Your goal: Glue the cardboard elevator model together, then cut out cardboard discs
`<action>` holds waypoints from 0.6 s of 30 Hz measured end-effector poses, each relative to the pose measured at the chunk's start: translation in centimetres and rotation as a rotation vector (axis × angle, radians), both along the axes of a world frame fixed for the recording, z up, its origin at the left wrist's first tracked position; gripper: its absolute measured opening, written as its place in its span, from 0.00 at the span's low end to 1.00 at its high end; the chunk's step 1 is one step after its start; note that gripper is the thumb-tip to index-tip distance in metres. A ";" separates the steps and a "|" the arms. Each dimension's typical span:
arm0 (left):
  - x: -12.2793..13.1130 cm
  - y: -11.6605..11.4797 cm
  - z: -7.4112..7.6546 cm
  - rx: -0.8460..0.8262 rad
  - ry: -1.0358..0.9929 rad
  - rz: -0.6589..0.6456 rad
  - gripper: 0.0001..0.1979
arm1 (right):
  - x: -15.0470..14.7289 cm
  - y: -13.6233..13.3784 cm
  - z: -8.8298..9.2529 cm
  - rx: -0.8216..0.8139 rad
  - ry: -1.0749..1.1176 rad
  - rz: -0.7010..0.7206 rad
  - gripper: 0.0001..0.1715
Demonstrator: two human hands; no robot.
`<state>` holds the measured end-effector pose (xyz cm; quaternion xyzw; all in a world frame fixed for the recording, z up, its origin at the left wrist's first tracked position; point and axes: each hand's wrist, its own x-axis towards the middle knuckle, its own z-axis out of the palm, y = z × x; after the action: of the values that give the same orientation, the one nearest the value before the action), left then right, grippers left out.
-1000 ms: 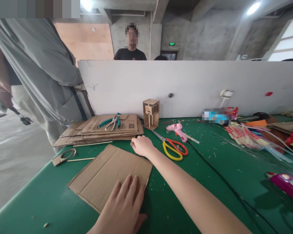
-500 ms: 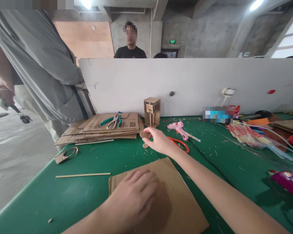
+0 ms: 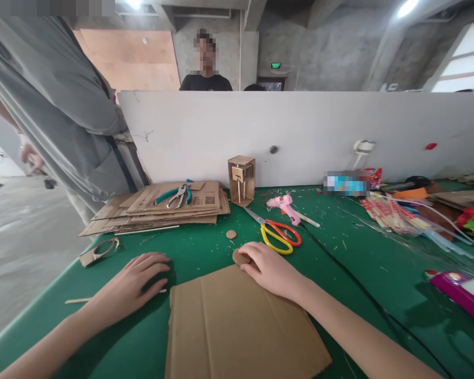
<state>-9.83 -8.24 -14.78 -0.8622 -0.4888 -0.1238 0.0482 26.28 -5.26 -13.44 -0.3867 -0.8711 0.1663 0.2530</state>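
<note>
My right hand (image 3: 274,271) pinches a small round cardboard disc (image 3: 240,256) at the far edge of a flat cardboard sheet (image 3: 237,326). Another cardboard disc (image 3: 231,234) lies on the green table just beyond it. My left hand (image 3: 136,281) rests left of the sheet with fingers spread and nothing gripped, over a thin wooden stick (image 3: 77,301) that it partly covers. Scissors (image 3: 278,234) with red and yellow handles lie past my right hand. Farther back stands a small cardboard box (image 3: 242,179) with a stick inside it.
Stacked cardboard (image 3: 169,210) carries teal-handled pliers (image 3: 177,195). A pink glue gun (image 3: 286,208) trails a black cord. A cardboard ring scrap (image 3: 98,252) lies at left. Packaged sticks (image 3: 395,213) and a purple tool (image 3: 458,295) are at right. A white partition (image 3: 308,137) borders the table.
My right hand has drawn the disc back toward me, to the sheet's far edge, uncovering the scissors. My left hand has moved off the sheet to the left, over the stick.
</note>
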 end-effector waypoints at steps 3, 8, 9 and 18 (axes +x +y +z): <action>1.2 3.4 0.3 0.019 -0.036 0.034 0.15 | 0.0 0.0 -0.2 -0.016 0.028 -0.008 0.12; 3.7 9.1 1.8 0.241 0.102 0.155 0.20 | 0.1 -0.5 -0.2 -0.034 0.105 -0.036 0.12; 4.1 9.8 2.3 0.291 0.131 0.171 0.21 | 0.1 -0.7 -0.1 -0.024 0.118 -0.042 0.12; 6.7 5.8 7.2 -0.123 0.240 0.241 0.20 | 0.1 -1.2 0.4 0.030 0.051 -0.040 0.10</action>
<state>-3.12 -2.48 -7.63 -0.8072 -0.5861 0.0171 0.0679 26.36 -6.49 -13.06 -0.3960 -0.8588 0.1580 0.2841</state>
